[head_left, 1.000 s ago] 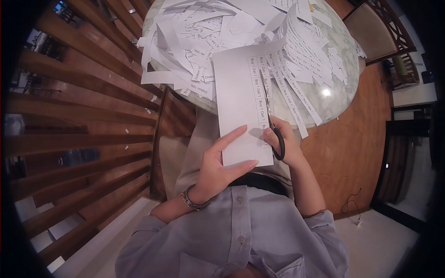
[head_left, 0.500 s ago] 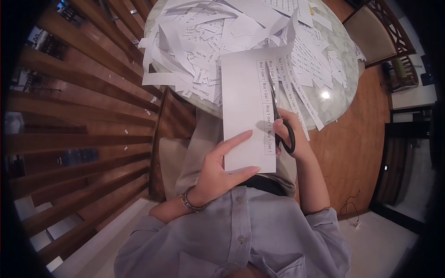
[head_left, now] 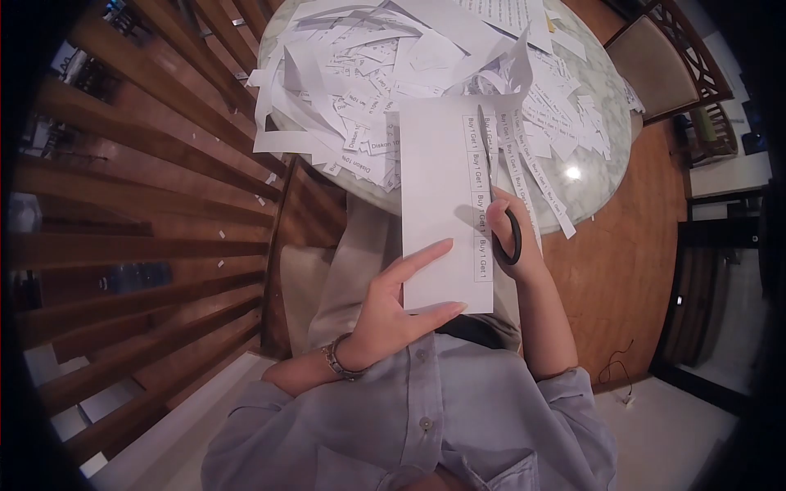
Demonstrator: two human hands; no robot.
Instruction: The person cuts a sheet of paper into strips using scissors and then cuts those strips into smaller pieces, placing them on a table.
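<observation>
White sheet [head_left: 438,204] held out over the lap, between shirt [head_left: 368,409] and table, its far end overlapping the table edge; a column of "Buy 1 Get 1" boxes ran down its right side. Left hand [head_left: 393,323] gripped the sheet near its lower left, thumb and finger spread across the face. Right hand [head_left: 528,250] grasped black-handled scissors [head_left: 517,237], thumb at the loop, blades pointing away from the body alongside the print. Loose printed strips [head_left: 548,192] hung past the rim just beyond. Round marble table [head_left: 602,168] carried a heap of cut paper, "Diskon 10%" slips [head_left: 383,146] among it. Chair [head_left: 659,61] stood at far right; wooden slats [head_left: 147,245] lined the left
</observation>
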